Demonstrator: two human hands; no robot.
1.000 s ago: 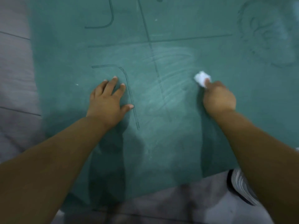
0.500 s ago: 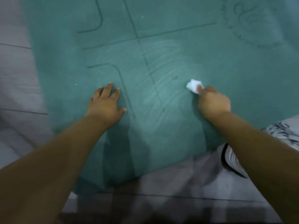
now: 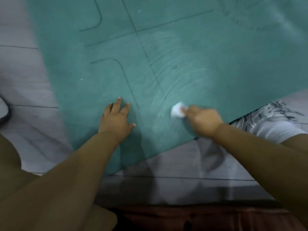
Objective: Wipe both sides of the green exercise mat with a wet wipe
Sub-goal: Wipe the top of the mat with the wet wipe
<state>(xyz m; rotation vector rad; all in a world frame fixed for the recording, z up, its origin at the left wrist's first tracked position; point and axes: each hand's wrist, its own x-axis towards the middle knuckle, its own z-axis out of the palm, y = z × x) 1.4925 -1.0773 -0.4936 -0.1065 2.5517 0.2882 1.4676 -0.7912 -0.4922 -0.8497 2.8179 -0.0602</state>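
The green exercise mat (image 3: pixel 166 52) lies flat on the floor and fills most of the view, with dark guide lines printed on it and pale curved wipe streaks near its middle. My left hand (image 3: pixel 116 119) rests flat on the mat close to its near edge, fingers spread. My right hand (image 3: pixel 202 120) grips a small white wet wipe (image 3: pixel 177 112) and presses it on the mat, just right of the left hand. The hand and the wipe are blurred by motion.
Grey floor tiles (image 3: pixel 25 80) surround the mat on the left and in front. My grey sneaker and white sock (image 3: pixel 273 119) sit at the mat's right edge. A dark shoe edge (image 3: pixel 5 112) shows at the far left.
My right hand has dragged the wipe toward me and leftward across the mat, leaving fresh streaks. My left hand stays flat on the mat. The view has tilted toward the near edge.
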